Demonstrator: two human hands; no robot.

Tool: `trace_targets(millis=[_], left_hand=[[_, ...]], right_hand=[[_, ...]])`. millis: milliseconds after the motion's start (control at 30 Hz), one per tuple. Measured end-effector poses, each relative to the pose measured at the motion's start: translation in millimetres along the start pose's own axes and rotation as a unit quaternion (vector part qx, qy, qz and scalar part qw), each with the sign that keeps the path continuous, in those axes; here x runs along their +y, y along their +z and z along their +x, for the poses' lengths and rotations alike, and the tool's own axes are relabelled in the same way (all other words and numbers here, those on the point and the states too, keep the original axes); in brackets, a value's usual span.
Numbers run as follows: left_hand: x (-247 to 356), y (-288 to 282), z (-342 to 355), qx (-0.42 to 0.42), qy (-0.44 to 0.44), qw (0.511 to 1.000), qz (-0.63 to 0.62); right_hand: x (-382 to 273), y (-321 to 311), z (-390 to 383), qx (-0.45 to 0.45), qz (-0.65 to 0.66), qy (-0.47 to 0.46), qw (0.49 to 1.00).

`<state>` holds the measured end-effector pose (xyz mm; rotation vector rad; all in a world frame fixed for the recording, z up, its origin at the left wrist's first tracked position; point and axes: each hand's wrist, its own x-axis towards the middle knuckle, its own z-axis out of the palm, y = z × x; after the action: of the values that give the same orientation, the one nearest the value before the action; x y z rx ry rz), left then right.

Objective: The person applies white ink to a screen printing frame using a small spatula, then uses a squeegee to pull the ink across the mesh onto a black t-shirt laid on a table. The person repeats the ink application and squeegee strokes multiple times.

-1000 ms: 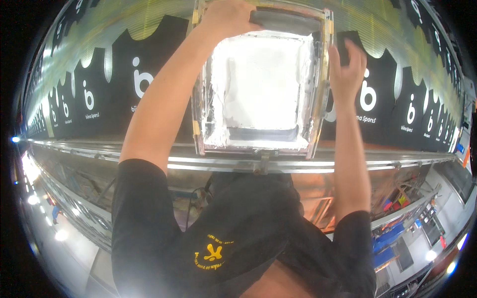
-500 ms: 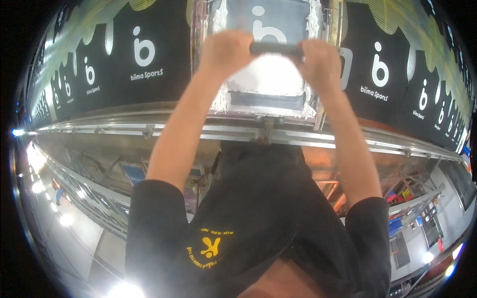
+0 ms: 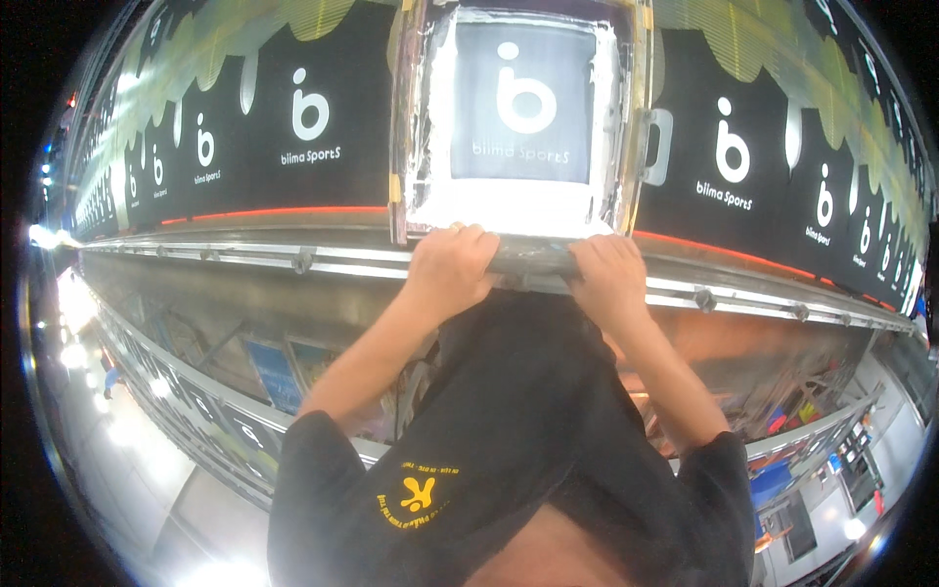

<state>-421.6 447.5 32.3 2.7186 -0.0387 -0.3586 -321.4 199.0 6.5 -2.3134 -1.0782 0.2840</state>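
My left hand (image 3: 452, 268) and my right hand (image 3: 608, 280) are closed around the two ends of a squeegee (image 3: 533, 258), whose handle shows between them. It sits at the near end of a printing screen (image 3: 400, 186), close to my body; its blade is hidden. Inside the screen's frame, a grey window (image 3: 524, 78) shows a white rounded emblem, with fainter lettering beneath it. White ink (image 3: 518, 203) lies in a band along the window's near side and is smeared up both sides.
Dark panels with white emblems and a yellow-green pattern run along the table to the left (image 3: 323, 147) and right (image 3: 704, 137). A metal rail (image 3: 753, 298) with small stops follows the near edge. A pale handle-shaped piece (image 3: 659, 147) sticks out from the screen's right side.
Both hands have drawn the squeegee toward me, from mid-screen to the near end. The white ink that covered the window's lower part has moved nearer, baring the emblem. My view has shifted slightly.
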Motion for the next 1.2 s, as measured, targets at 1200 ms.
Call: trace_targets(millis=[1200], left_hand=[[307,110,296,-0.034,-0.012,0.999,0.027]], right_hand=[[377,-200,-115,-0.046,0.091,0.072,0.992]])
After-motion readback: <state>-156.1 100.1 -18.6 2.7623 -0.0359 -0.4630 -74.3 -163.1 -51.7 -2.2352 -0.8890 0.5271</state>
